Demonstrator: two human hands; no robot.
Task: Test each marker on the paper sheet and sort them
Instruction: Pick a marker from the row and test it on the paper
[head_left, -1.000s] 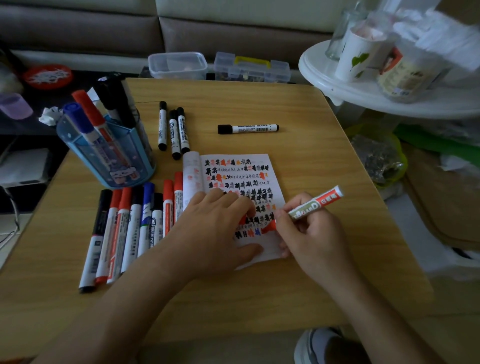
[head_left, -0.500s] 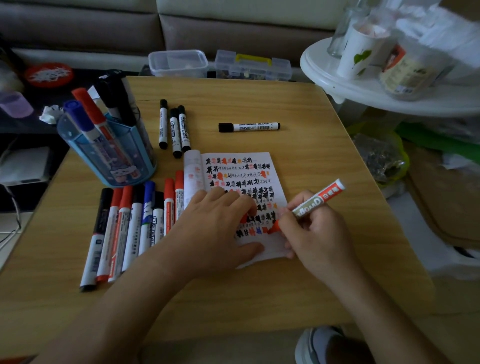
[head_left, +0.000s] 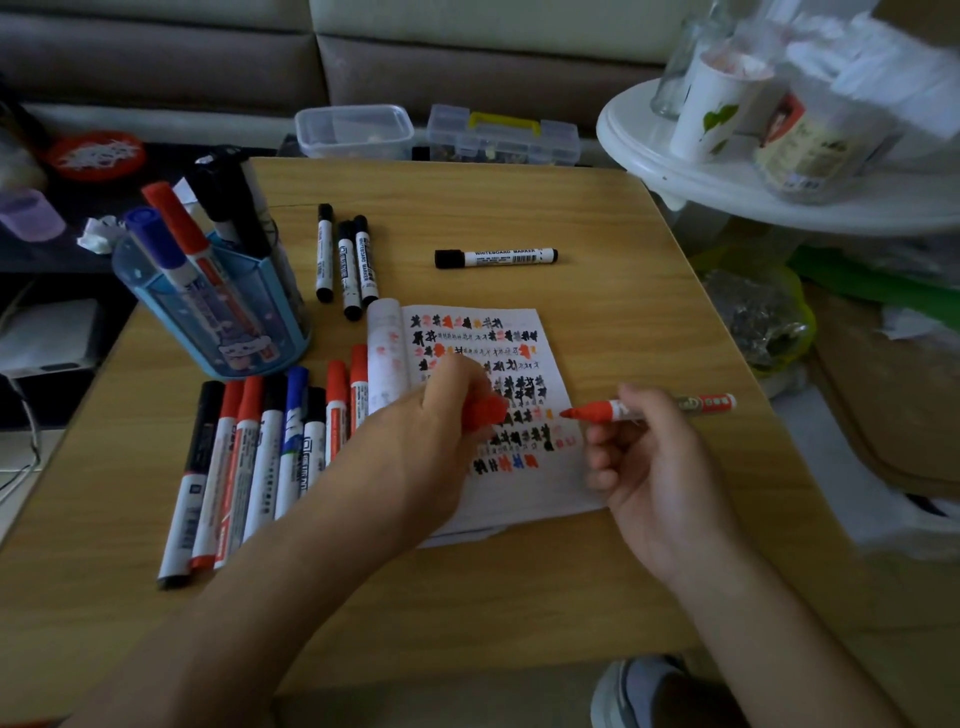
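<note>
Red marker (head_left: 602, 410) is now off the paper sheet (head_left: 519, 501); half a second ago its tip was pressed to the lower rows of test marks. The barrel has swung from a slanted writing angle to nearly level, bare tip pointing left, above the sheet's right edge. The left hand (head_left: 441, 431), which lay flat on the sheet to steady it, has lifted and turned, and a red cap (head_left: 485, 410) shows in its curled fingers.

Judgement: the test stroke for this marker is finished. Recapping appears to be the step in hand, with sorting to follow.

Hand pose:
- Right hand (head_left: 654, 467): palm turned partly up, grip closed round the mid-barrel, thumb and fingers wrapped over it.
- Left hand: raised over the sheet's centre, grip clenched on the cap, whose open end seems to face the tip. Cap and tip are near but apart.

Other markers: a row (head_left: 260, 457) lies left of the sheet, three black ones (head_left: 345, 260) beyond it, one black one (head_left: 496, 257) alone on the worktop (head_left: 623, 322), and more stand in the blue holder (head_left: 223, 322).
</note>
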